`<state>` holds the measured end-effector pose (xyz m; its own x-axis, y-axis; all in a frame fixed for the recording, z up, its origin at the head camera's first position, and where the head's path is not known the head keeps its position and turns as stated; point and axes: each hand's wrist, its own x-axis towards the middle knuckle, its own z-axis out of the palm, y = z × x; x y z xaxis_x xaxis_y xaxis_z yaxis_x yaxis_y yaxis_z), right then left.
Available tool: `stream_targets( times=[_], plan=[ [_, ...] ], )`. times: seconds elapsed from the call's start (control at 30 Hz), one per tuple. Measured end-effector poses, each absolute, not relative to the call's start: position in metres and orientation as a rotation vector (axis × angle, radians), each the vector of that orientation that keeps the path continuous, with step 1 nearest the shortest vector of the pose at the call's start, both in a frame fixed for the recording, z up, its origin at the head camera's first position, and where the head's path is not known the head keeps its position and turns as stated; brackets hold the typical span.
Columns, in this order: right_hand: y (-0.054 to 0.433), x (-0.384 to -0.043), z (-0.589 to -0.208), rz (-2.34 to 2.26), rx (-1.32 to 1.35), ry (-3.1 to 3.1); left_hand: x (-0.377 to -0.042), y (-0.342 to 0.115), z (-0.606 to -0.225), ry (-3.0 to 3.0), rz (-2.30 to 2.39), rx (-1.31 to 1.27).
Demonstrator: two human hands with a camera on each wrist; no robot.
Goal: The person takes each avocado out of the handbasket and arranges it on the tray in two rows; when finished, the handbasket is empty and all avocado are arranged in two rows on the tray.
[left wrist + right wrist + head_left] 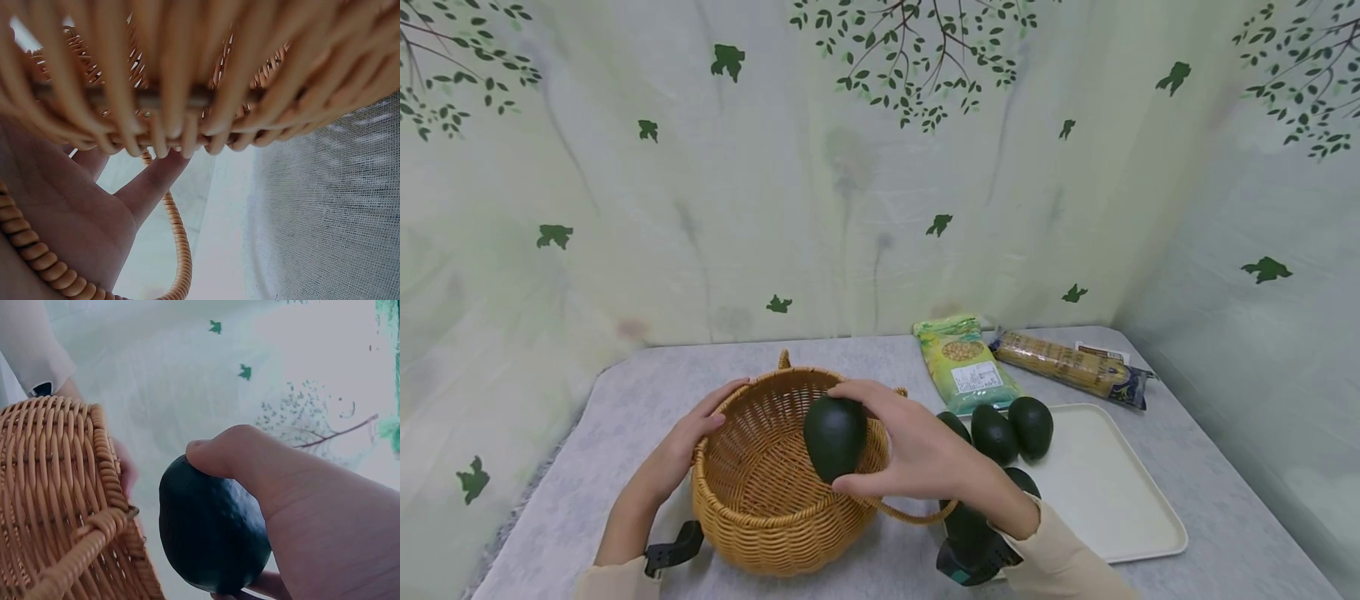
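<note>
In the head view, my right hand (910, 442) holds a dark green avocado (835, 437) between thumb and fingers, above the right part of a wicker basket's opening. The right wrist view shows the thumb on one end of this avocado (212, 525), apart from the basket (56, 462). My left hand (681, 442) holds the left rim of the woven basket (782, 542); in the left wrist view its palm (69, 206) faces the wicker wall (181, 69). No avocado shows on the visible part of the basket floor.
Right of the basket, several avocados (992, 433) lie at the left of a white tray (1097, 483), partly hidden by my right arm. Behind it are a green-yellow bag (966, 362) and a long pasta packet (1067, 362). A basket handle (917, 515) hangs out toward the tray.
</note>
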<state>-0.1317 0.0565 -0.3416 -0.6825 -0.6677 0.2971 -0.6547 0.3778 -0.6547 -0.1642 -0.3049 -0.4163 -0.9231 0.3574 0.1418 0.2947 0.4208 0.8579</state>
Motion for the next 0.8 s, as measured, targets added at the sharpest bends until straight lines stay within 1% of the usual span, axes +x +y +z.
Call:
stream_targets(
  times=[0.33, 0.57, 0.8],
  plan=[
    [0.093, -0.122, -0.346, -1.373, -1.248, 2.575, -0.164, -0.306, -0.417, 2.582, 1.56, 0.623],
    [0.128, -0.119, -0.349, -1.374, -1.266, 2.675, -0.164, -0.306, -0.416, 2.58, 1.555, 0.627],
    [0.155, -0.116, -0.352, -1.358, -1.149, 2.755, -0.164, -0.306, -0.418, 2.563, 1.588, 0.625]
  ],
)
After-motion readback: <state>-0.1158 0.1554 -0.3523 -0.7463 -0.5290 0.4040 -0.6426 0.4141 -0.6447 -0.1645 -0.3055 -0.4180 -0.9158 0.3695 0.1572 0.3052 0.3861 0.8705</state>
